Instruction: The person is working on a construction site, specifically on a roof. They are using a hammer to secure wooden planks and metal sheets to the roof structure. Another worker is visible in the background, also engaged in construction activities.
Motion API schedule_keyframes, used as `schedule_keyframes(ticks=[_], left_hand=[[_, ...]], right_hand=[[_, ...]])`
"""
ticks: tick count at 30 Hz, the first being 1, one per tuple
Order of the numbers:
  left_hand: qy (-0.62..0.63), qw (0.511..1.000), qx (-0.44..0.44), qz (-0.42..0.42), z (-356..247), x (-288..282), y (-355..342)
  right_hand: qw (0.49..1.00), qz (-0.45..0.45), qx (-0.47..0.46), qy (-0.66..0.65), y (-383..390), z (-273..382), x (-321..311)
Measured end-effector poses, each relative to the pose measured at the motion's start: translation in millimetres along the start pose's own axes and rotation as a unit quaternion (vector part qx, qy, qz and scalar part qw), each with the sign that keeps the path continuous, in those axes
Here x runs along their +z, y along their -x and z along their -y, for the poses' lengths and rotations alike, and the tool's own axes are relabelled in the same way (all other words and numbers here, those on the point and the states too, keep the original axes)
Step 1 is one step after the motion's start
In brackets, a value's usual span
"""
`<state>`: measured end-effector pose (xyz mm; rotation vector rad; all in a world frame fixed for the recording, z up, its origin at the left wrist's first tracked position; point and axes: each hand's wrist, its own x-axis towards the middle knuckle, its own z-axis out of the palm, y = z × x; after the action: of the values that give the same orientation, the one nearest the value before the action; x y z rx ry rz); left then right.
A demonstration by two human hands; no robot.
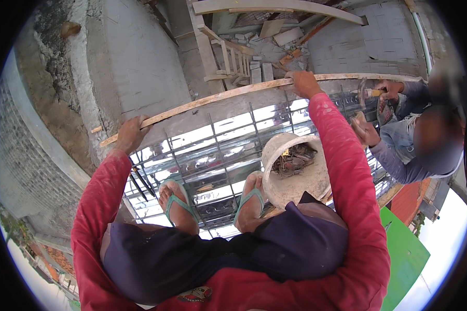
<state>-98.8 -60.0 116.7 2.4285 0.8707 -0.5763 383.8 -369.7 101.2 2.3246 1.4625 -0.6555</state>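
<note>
Nearest me, one person squats with two feet in two green sandals (183, 206), planted on a single mesh of dark bars (215, 136) over a shiny sheet. One whitish bucket (296, 189) stands tilted just beside the right sandal, holding a heap of thin rusty pieces (296, 159), too many to count; it fills the space under the right forearm. Between the left sandal and the hands, the mesh lies open. Past it, one long wooden strip (218, 97) runs along the far edge; the fingers of the left hand (131, 133) close around it near its left end, and those of the right hand (304, 84) curl over it further along. At the right, one co-worker (399, 168) crowds that side, one hand on a yellow-handled hammer (371, 93) near the strip. Beyond the edge the room drops away to one wooden ladder (225, 57) and several grey blocks (267, 72), between two pale walls (140, 52).
</note>
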Motion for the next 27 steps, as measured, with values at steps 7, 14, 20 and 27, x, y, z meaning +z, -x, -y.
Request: schedule_keyframes(ticks=[7, 14, 20, 27], left_hand=[[-0.093, 0.967, 0.009, -0.235, 12.9, 30.2, 21.8], [-0.026, 0.971, -0.016, -0.238, 16.5, 38.9, 33.8], [-0.031, 0.983, -0.034, -0.178, 26.0, 21.5, 34.1], [-0.026, 0.984, -0.003, -0.176, 21.1, 16.3, 30.4]], right_hand=[[0.995, -0.057, -0.041, -0.067, 13.6, -7.6, 18.0], [0.975, -0.143, -0.07, -0.153, 55.1, 23.4, -12.4], [0.974, -0.083, 0.041, -0.208, 104.9, -12.2, -35.7], [0.993, -0.043, 0.107, -0.025, 145.4, -109.6, 68.1]])
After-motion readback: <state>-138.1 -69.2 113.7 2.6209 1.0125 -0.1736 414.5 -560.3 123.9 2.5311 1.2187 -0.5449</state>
